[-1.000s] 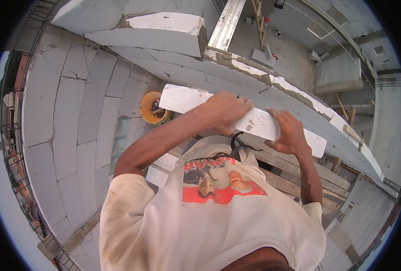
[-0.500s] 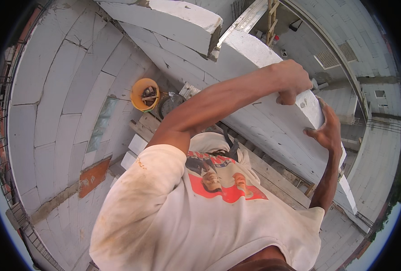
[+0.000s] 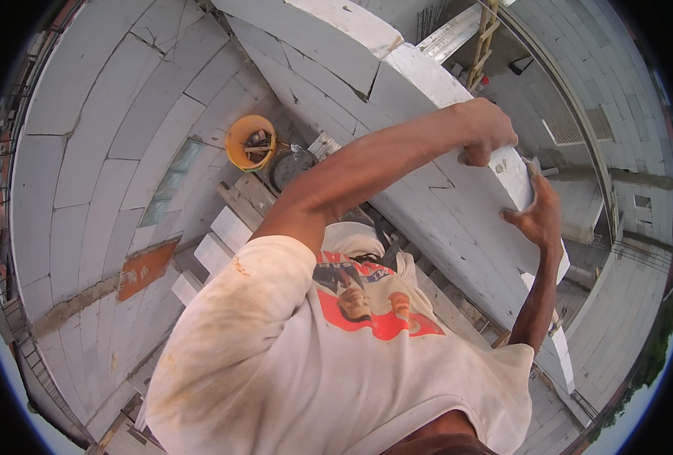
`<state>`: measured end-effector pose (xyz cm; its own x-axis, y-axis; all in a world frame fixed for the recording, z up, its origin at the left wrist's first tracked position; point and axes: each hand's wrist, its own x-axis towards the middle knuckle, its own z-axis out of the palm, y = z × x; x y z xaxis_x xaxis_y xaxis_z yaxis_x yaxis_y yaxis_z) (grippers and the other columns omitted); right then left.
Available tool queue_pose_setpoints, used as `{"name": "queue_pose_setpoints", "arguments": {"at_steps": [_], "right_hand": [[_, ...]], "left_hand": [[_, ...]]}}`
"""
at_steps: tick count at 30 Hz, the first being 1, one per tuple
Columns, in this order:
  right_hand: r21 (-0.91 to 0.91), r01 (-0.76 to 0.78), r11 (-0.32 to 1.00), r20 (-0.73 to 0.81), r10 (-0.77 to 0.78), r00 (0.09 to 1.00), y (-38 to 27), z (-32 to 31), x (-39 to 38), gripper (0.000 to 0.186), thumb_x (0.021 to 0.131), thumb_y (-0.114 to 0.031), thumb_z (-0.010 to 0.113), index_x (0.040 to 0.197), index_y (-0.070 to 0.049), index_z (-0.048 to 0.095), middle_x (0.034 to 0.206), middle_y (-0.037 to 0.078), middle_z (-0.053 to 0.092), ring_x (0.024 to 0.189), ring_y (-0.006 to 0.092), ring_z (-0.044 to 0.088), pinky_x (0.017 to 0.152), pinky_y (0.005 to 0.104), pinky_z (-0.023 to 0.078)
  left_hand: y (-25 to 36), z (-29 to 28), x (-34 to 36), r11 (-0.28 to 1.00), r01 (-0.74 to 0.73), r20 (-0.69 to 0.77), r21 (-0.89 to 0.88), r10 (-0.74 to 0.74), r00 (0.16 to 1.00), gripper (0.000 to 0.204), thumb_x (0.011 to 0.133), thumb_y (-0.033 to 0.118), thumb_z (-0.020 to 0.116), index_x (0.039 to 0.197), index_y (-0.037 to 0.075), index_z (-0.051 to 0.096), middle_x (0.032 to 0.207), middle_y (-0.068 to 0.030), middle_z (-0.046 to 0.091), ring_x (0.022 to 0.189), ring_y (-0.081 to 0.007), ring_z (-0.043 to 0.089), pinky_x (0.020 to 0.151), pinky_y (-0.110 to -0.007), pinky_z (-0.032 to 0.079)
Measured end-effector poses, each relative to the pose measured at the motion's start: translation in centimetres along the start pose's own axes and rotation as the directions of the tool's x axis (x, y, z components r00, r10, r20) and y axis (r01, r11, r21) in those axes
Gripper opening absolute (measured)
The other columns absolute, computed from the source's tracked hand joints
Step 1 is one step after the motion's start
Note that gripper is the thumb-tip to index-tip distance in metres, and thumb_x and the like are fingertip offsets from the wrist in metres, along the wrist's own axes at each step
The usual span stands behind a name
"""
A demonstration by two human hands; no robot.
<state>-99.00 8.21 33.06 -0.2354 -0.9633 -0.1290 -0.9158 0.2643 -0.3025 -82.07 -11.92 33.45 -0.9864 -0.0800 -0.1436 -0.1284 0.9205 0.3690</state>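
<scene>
A large white aerated concrete block [image 3: 511,179] lies on top of the wall, with both my hands on its near right end. My left hand [image 3: 489,130] grips the top edge, its fingers over the far side and its thumb on the near face. Around the end corner closes my right hand [image 3: 537,208], its thumb against the end and its fingers mostly hidden behind. The block's far left end touches the neighbouring block [image 3: 336,45] in the same row, with a thin dark joint between them.
Wooden planks [image 3: 251,199] run below along the wall. On them stand a yellow bucket [image 3: 234,140] holding scraps and a dark bucket [image 3: 282,173]. White blocks [image 3: 230,227] are stacked at my left. Beyond the wall are a wooden ladder [image 3: 482,45] and a lower room.
The held block has slid left along the wall, and the wide gap to its neighbour has closed. Both hands kept their grip. My view has shifted slightly.
</scene>
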Motion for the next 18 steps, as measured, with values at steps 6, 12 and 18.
{"name": "queue_pose_setpoints", "arguments": {"at_steps": [6,12,18], "right_hand": [[-0.001,-0.003,1.000,0.004,0.003,1.000,0.0,-0.1,-0.5,0.110,0.049,-0.017,0.091,0.150,-0.011,0.046,0.132,0.017,0.062,0.124,0.0357,0.059,0.106,0.0438,0.048],[-0.053,0.009,0.999,-0.035,-0.011,0.999,-0.3,0.2,-0.2,0.100,0.057,-0.025,0.090,0.146,-0.008,0.048,0.135,0.016,0.060,0.126,0.0352,0.057,0.108,0.0449,0.048],[-0.176,-0.053,0.983,-0.319,-0.006,0.948,3.0,1.9,-3.8,0.088,0.076,-0.053,0.085,0.141,-0.004,0.053,0.142,0.016,0.057,0.130,0.0320,0.055,0.110,0.0454,0.046]], "left_hand": [[0.3,0.3,0.3,1.000,0.011,0.020,0.000,-0.011,1.000,0.070,0.055,0.007,0.080,0.123,0.008,0.064,0.108,-0.0124,0.071,0.107,-0.0319,0.068,0.094,-0.045,0.051],[-4.4,1.6,-2.0,0.987,0.030,-0.162,0.159,-0.004,0.987,0.088,0.063,0.027,0.087,0.142,0.009,0.052,0.138,-0.0135,0.060,0.133,-0.0317,0.053,0.123,-0.047,0.029],[-6.5,0.9,-4.3,0.981,0.100,-0.176,0.165,-0.070,0.982,0.103,0.055,0.039,0.092,0.145,0.014,0.050,0.137,-0.0104,0.061,0.131,-0.0316,0.054,0.120,-0.048,0.035]]}}
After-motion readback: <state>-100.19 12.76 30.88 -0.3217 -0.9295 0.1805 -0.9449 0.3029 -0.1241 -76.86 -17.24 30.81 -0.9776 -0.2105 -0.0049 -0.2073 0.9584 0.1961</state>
